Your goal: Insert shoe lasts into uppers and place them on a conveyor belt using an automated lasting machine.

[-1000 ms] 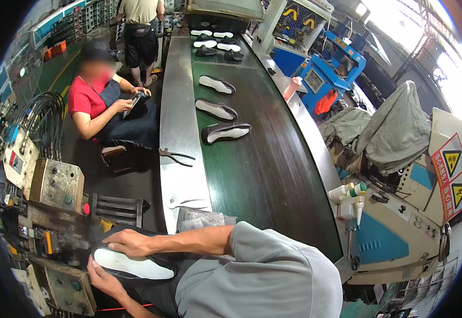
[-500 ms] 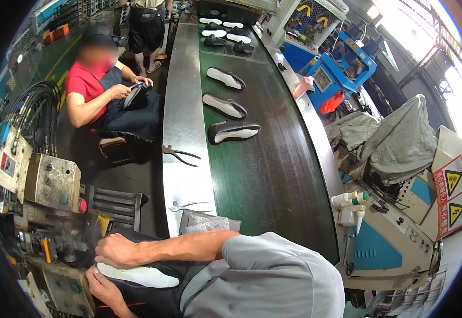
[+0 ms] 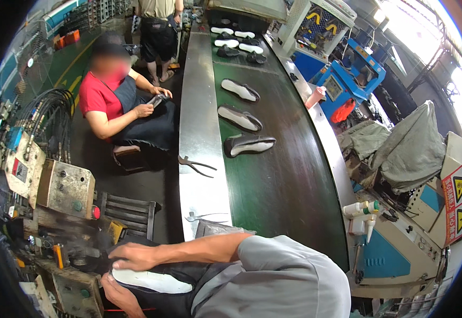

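Observation:
A dark shoe (image 3: 152, 281) lies in my lap with its long white underside facing up. My left hand (image 3: 121, 294) grips its near side at the end close to the machine. Across the same end, my right hand (image 3: 134, 257) is bent over the edge, fingers curled down against the shoe. The fingertips and the dark upper are partly hidden. Beyond my right forearm, a clear plastic bag (image 3: 218, 228) rests on the metal ledge. Pincers (image 3: 195, 165) and a smaller pair of pliers (image 3: 204, 216) lie farther along that ledge.
A conveyor belt (image 3: 289, 196) carries three dark shoes (image 3: 249, 144), with several more at its far end. On the left sits a co-worker (image 3: 127, 100) holding a shoe. A machine with a red button (image 3: 95, 212) and a dark slatted stool (image 3: 130, 214) stand close by.
The whole view has shifted right and slightly down. My right hand has changed its bend over the shoe's end, while both hands stay on it. The co-worker has turned the shoe they hold.

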The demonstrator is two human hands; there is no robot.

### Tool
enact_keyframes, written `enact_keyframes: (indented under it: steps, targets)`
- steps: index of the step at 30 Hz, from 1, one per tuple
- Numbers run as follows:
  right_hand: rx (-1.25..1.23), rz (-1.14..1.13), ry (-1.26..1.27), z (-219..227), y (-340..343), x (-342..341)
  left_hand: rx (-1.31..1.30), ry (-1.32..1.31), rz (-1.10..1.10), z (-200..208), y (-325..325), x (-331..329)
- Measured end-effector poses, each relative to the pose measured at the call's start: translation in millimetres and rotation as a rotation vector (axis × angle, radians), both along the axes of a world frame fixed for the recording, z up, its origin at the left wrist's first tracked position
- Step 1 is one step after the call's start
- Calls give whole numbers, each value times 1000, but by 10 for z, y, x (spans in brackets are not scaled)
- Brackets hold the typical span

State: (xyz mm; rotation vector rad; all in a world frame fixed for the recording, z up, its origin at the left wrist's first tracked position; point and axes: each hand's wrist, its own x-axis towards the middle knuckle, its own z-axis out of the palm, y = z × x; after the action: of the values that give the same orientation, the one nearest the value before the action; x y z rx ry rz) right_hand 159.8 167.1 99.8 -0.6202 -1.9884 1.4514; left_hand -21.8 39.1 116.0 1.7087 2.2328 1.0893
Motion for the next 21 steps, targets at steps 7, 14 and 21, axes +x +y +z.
enact_keyframes:
  steps: [7, 14, 21]
  targets:
    - [-186, 142, -71, 280, -282, 79, -144, -469, -29, 87, -133, 51]
    - [-137, 185, -10, 147, -565, -119, -21, -865, -18, 252, -501, 110]
    - [-105, 87, -4, 324, -431, 78, 198, -990, -204, 17, -209, 229]
